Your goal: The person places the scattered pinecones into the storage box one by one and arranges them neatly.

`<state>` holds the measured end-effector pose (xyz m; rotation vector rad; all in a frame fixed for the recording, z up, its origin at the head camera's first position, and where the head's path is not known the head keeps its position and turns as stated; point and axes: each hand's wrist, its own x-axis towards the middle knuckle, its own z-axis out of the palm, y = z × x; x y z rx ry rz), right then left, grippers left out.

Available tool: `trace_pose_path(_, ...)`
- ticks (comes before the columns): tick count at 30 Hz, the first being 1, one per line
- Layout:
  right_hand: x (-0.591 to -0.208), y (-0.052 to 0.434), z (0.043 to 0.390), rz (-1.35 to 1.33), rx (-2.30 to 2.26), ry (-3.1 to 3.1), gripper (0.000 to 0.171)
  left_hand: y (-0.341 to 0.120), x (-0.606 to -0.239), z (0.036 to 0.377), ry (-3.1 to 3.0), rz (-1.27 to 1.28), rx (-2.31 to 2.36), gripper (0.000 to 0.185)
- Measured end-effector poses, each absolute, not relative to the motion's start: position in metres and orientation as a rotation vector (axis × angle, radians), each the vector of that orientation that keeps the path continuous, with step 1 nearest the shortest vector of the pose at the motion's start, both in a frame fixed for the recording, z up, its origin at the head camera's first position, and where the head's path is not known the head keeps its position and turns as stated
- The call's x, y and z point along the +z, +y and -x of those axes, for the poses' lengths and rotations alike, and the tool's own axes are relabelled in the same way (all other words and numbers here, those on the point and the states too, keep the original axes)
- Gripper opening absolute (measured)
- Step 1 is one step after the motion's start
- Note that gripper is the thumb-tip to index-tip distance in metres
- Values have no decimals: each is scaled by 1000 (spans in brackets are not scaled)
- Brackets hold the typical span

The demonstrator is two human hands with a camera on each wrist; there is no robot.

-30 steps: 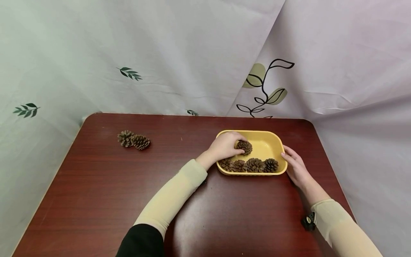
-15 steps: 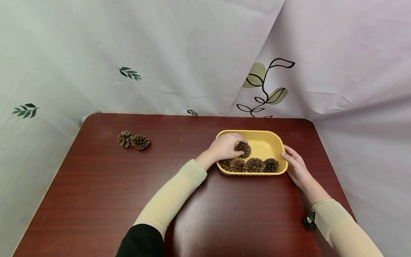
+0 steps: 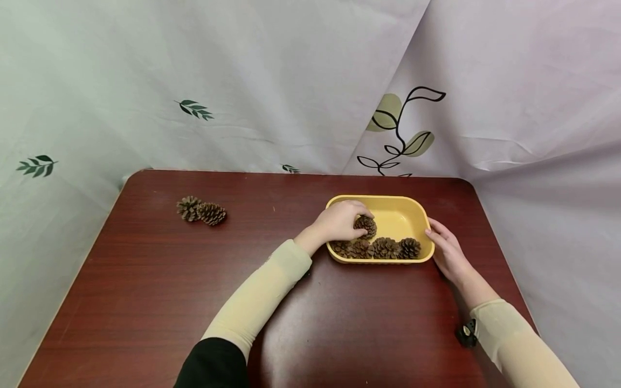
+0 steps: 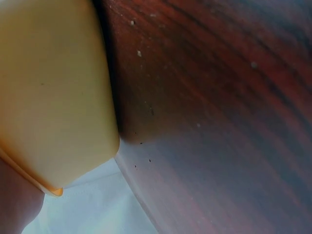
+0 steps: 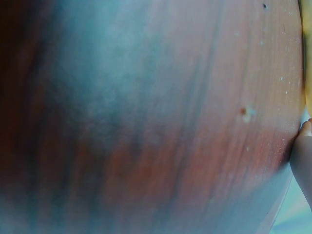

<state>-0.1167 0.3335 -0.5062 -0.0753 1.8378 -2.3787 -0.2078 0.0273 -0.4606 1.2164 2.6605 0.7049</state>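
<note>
Inside the yellow plastic tray (image 3: 398,203), my left hand (image 3: 338,221) grips a brown pine cone (image 3: 367,226) between thumb and fingers. A row of several pine cones (image 3: 385,248) lies along the tray's near wall. My right hand (image 3: 447,250) holds the tray's right end, thumb at the rim and fingers along the outside. The left wrist view has the tray's outer wall (image 4: 53,87) large, with part of my left hand (image 4: 17,195) over its rim. At the right edge of the right wrist view, my right hand (image 5: 303,161) meets the tray (image 5: 308,58).
Two more pine cones (image 3: 201,210) lie side by side at the far left of the dark red-brown table (image 3: 242,258). Behind the table's far edge hangs a pale curtain (image 3: 271,81) printed with leaves. A small black object (image 3: 467,333) is at my right sleeve.
My left hand has shifted the held pine cone slightly left and toward the near row inside the tray. My right hand stays at the tray's end.
</note>
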Motion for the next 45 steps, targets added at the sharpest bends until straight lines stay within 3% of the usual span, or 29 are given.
trace_pose_path(45, -505, 331, 117, 15, -2389, 1836, 37, 21, -462, 213, 2584, -1345, 704, 38)
